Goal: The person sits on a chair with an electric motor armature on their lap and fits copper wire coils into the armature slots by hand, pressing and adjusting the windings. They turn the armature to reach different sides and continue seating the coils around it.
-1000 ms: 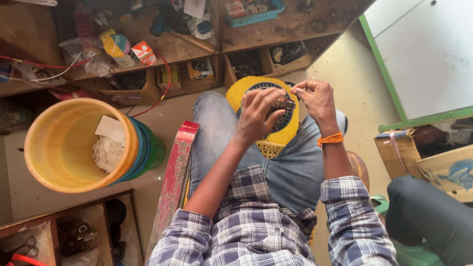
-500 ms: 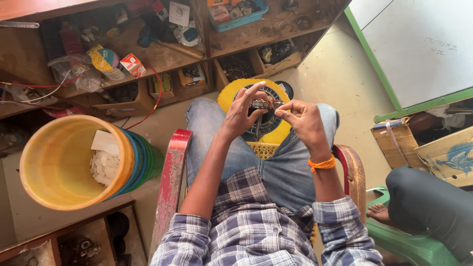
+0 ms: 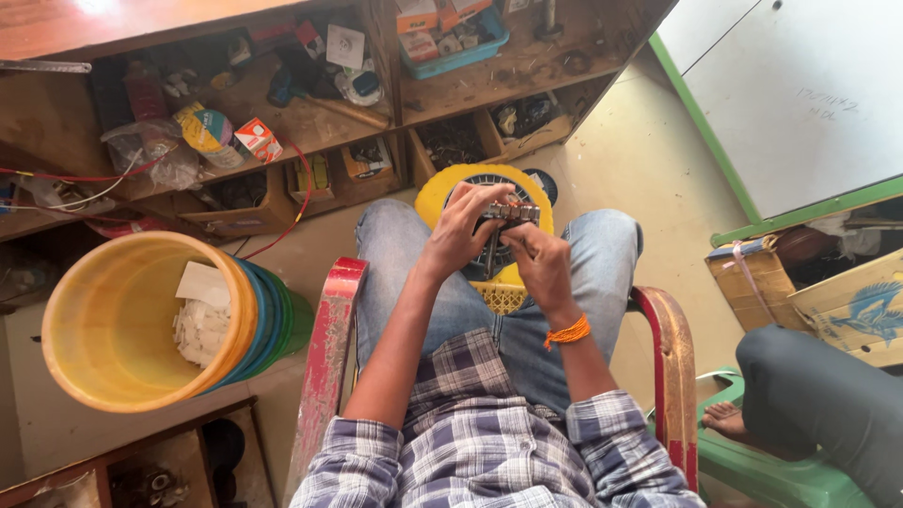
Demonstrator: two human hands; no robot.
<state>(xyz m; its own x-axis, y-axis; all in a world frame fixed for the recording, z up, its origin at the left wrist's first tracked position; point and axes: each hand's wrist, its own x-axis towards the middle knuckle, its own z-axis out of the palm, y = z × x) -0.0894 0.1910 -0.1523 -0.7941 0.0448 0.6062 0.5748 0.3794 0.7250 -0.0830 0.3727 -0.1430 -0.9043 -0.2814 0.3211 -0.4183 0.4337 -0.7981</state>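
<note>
- My left hand (image 3: 463, 226) and my right hand (image 3: 541, 263) meet just above centre of the frame, over my lap, both working on one small metal part (image 3: 509, 213).
- The left hand's fingers are curled round the part's left end, gripping it; the right hand's fingertips pinch it from below and to the right. Both hands are closed on it, neither is free.
- The part is grey and small, with what looks like a thin dark stem hanging down between my hands; its finer shape is too small to tell.
- It sits right over a round yellow fan housing (image 3: 442, 188) with a dark grille, which rests between my knees, yellow mesh showing below my wrists.
- I judge this to be the fitting or adjusting stage: the part is held up off the housing, turned in the fingers, not yet set down.
- The next move, as I read it, calls for a steady left grip while the right fingers do the fine turning or lining up.
- Around me: red chair arms (image 3: 324, 348) at either side, a stack of tubs (image 3: 132, 320) with a yellow one on top at the left, wooden shelves (image 3: 282, 122) along the top, a cardboard box (image 3: 828, 292) at the right.
</note>
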